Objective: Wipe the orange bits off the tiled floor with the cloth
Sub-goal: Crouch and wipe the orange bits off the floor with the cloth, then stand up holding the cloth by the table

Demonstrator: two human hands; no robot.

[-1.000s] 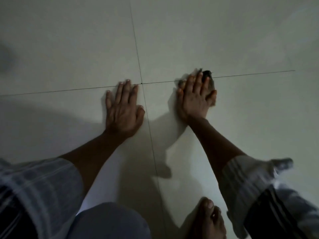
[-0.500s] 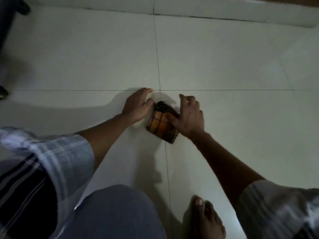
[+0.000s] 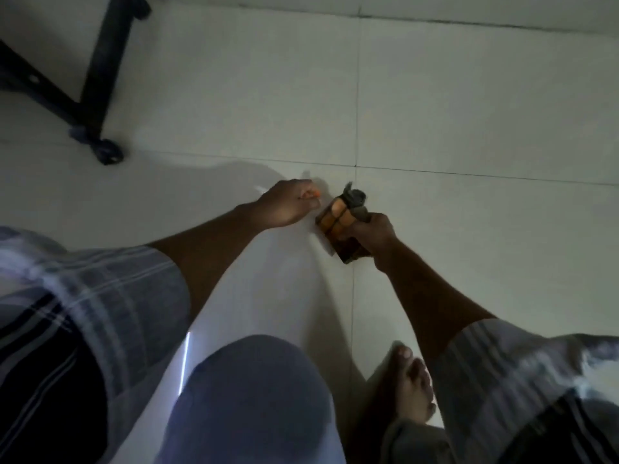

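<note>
My right hand [image 3: 375,237] grips a folded orange-and-brown checked cloth [image 3: 338,222], held just left of the vertical grout line, its far end sticking up. My left hand [image 3: 289,205] is curled, its fingertips pinched on small orange bits [image 3: 313,194] close to the cloth's left side. The pale tiled floor [image 3: 469,112] lies under both hands. Whether other orange bits lie on the floor I cannot make out in the dim light.
A black wheeled stand [image 3: 97,78] with a caster [image 3: 109,155] stands at the upper left. My bent knee [image 3: 248,396] and bare foot [image 3: 410,386] fill the bottom. A wall base [image 3: 469,11] runs along the top edge.
My hands went from flat on the tiles to gathering: the right hand lifted the cloth in a grip, the left closed on orange bits. The view shifted, bringing the black stand into sight.
</note>
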